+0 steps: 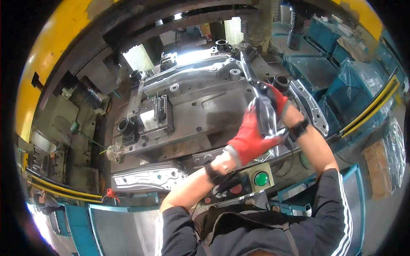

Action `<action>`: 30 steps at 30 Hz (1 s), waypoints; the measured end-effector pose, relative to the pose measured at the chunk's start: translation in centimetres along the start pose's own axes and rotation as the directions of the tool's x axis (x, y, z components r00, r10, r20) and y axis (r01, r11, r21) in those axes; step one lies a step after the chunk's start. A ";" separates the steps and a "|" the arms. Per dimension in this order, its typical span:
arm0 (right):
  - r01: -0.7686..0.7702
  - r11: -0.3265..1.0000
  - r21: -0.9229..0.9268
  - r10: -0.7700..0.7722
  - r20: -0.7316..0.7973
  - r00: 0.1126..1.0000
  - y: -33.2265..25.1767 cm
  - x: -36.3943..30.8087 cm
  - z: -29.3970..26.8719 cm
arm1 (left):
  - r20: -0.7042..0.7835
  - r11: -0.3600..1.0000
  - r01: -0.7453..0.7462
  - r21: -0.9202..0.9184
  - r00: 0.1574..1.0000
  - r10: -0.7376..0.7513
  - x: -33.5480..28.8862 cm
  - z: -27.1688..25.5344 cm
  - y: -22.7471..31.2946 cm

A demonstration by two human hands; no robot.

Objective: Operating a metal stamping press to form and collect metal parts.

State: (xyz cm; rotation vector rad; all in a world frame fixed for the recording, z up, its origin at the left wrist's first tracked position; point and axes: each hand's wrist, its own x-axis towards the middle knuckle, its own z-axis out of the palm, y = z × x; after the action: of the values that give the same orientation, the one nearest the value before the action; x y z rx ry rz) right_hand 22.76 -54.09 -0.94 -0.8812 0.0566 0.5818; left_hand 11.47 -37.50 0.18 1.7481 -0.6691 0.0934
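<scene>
Both hands wear red gloves and grip one long, shiny stamped metal part (265, 114), tilted up over the right side of the press bed. My left hand (249, 137) is closed on its near lower section. Farther up, my right hand (278, 101) is closed round its right side; some of its fingers are hidden behind the metal. The far end of the part narrows and reaches toward the back of the die (222, 104). A similar curved stamped panel (192, 73) lies on the die's far side.
Several stamped panels (147, 176) lie at the near left edge, and another panel (311, 107) rests at the right. Dark guide posts (124, 124) stand at the die corners. A control box with a green button (261, 178) sits before me. Yellow-black bars (370, 104) flank the press.
</scene>
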 end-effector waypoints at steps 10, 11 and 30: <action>0.210 0.943 -0.259 -0.201 0.060 0.978 2.4 7.4 -4.3 | -0.227 0.841 0.227 0.491 0.965 -0.129 -0.3 4.5 -6.9; 0.154 0.979 -0.133 -0.147 0.064 0.987 2.1 8.0 -5.5 | -0.083 0.885 0.176 0.431 0.984 -0.155 0.7 2.6 -6.3; 0.260 0.851 -0.457 -0.305 -0.026 0.952 1.9 9.3 -8.8 | -0.193 0.068 0.215 0.974 0.950 -0.245 19.7 -27.8 -16.0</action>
State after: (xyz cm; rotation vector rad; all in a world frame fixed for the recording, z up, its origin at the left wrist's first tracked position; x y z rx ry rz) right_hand 31.27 -55.43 -10.62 -1.3439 -0.1247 0.2718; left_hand 43.35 -17.56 2.42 3.2363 -0.2352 0.3895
